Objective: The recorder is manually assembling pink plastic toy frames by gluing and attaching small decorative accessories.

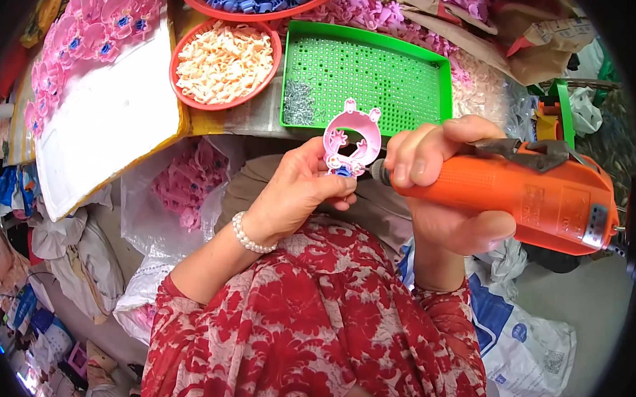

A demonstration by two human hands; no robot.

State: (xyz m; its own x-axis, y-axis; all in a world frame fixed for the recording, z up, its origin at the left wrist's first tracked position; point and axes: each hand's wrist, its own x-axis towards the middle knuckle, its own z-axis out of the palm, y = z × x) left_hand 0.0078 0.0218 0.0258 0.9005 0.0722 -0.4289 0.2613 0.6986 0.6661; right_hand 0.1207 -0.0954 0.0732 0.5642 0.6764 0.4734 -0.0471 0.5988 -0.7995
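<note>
Pink toy (368,145) sits at frame centre, ring uppermost, pinched by the left hand (300,187). Right hand (428,157), wrapped round the orange screwdriver (519,198), lies rightward — tool near-level, nose just beside the toy's base; contact unconfirmed.

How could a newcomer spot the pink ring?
Find the big orange power tool in the right hand. Just left of its tip, the left hand pinches the pink ring, which has two small knobs. Unlike the pink pieces heaped at upper left, it is held.
</note>
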